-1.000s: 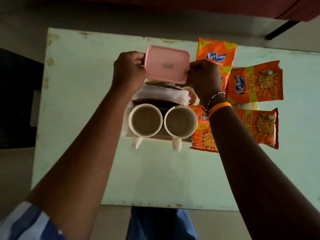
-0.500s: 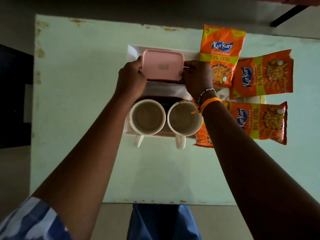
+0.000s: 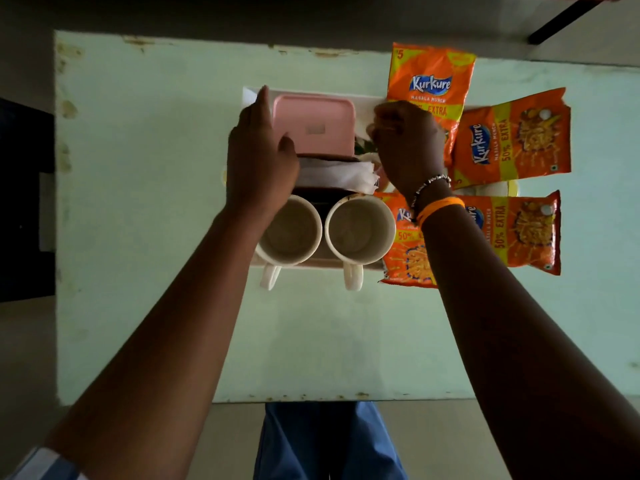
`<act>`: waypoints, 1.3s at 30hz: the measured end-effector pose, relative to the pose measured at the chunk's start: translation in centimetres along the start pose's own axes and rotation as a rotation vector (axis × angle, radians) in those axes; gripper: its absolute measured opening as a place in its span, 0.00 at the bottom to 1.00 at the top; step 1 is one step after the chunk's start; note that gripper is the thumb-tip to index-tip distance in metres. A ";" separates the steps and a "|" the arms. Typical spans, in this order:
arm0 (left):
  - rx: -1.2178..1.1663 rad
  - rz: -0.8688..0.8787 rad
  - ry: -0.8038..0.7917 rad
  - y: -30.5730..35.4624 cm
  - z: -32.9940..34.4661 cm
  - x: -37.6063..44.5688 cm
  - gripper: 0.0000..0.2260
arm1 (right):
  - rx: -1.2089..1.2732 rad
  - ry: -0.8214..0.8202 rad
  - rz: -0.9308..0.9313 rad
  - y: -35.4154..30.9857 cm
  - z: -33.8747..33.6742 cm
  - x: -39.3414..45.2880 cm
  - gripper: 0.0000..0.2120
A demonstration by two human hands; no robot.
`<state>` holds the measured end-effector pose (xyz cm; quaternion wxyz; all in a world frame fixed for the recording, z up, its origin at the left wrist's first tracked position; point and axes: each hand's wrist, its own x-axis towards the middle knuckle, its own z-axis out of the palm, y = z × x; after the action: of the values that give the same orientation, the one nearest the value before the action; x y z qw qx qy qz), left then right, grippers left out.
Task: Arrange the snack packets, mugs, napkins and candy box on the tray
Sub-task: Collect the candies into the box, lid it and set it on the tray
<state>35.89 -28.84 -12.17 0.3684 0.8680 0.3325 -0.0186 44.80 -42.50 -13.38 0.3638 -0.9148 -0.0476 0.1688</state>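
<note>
The pink candy box (image 3: 318, 126) lies flat at the far end of the white tray (image 3: 252, 95). My left hand (image 3: 259, 161) rests against the box's left edge, fingers straight and thumb at its near corner. My right hand (image 3: 408, 147) is off the box, to its right, with fingers curled and nothing in them. White napkins (image 3: 336, 173) lie just in front of the box. Two white mugs (image 3: 292, 232) (image 3: 360, 230) stand side by side at the tray's near end, handles toward me. Orange snack packets (image 3: 431, 81) (image 3: 512, 136) (image 3: 523, 230) (image 3: 405, 258) lie to the right.
Everything sits on a pale green table (image 3: 156, 202) with chipped edges. A yellow-rimmed object (image 3: 498, 190) peeks out from under the packets. A dark piece of furniture (image 3: 20, 202) stands beyond the table's left edge. My blue-clad legs (image 3: 329, 441) show below the near edge.
The pink box came down from mid-air onto the tray's far end. My right hand let go and drew right; my left hand opened flat against the box's side.
</note>
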 end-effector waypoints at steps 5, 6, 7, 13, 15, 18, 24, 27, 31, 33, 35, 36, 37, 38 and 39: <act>0.031 0.211 -0.026 2.7 1.4 -4.0 0.23 | -0.353 -0.008 -0.148 3.5 -1.7 -0.7 0.23; 0.035 0.247 -0.049 3.2 2.0 -4.9 0.24 | -0.442 -0.078 -0.141 4.3 -1.8 -0.6 0.26; 0.041 0.284 -0.065 3.6 2.6 -5.8 0.23 | -0.505 -0.144 -0.140 4.9 -1.9 -0.5 0.27; 0.084 0.398 -0.096 4.5 5.3 -10.2 0.22 | -0.457 -0.121 -0.208 6.8 -3.4 -2.0 0.30; 0.087 0.502 -0.129 4.7 5.9 -12.3 0.22 | -0.424 -0.070 -0.197 7.7 -4.3 -4.2 0.28; 0.071 0.615 -0.223 4.5 7.1 -15.9 0.22 | -0.337 0.106 -0.108 9.6 -5.3 -9.2 0.22; 0.258 0.464 -0.403 1.7 10.2 -20.2 0.35 | 0.051 0.328 0.373 13.6 -5.6 -16.4 0.20; 0.314 0.408 -0.411 0.9 11.1 -20.3 0.38 | 0.038 0.003 0.446 14.1 -6.0 -16.0 0.18; 0.327 0.378 -0.375 0.9 11.6 -20.1 0.38 | 0.002 0.010 0.280 12.5 -6.7 -15.5 0.10; 0.326 0.377 -0.371 1.0 11.9 -20.2 0.38 | -0.026 -0.021 0.292 12.6 -6.6 -15.1 0.10; 0.340 0.372 -0.377 1.1 12.1 -20.5 0.37 | 0.013 -0.004 0.290 12.7 -6.6 -15.3 0.11; 0.339 0.372 -0.378 1.1 12.1 -20.6 0.37 | 0.035 -0.001 0.291 12.7 -6.6 -15.5 0.11; 0.334 0.367 -0.379 1.3 12.1 -20.6 0.36 | 0.024 -0.038 0.311 12.8 -6.7 -15.4 0.11; 0.329 0.363 -0.375 1.3 12.0 -20.6 0.36 | 0.110 -0.048 0.385 13.1 -6.9 -15.3 0.12; 0.315 0.357 -0.367 1.4 12.0 -20.7 0.35 | 0.205 -0.052 0.455 13.3 -7.0 -15.2 0.15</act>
<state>23.22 -49.01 -14.26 0.2806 0.9413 0.0956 -0.1613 32.43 -59.95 -13.52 0.4058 -0.8558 0.1676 0.2736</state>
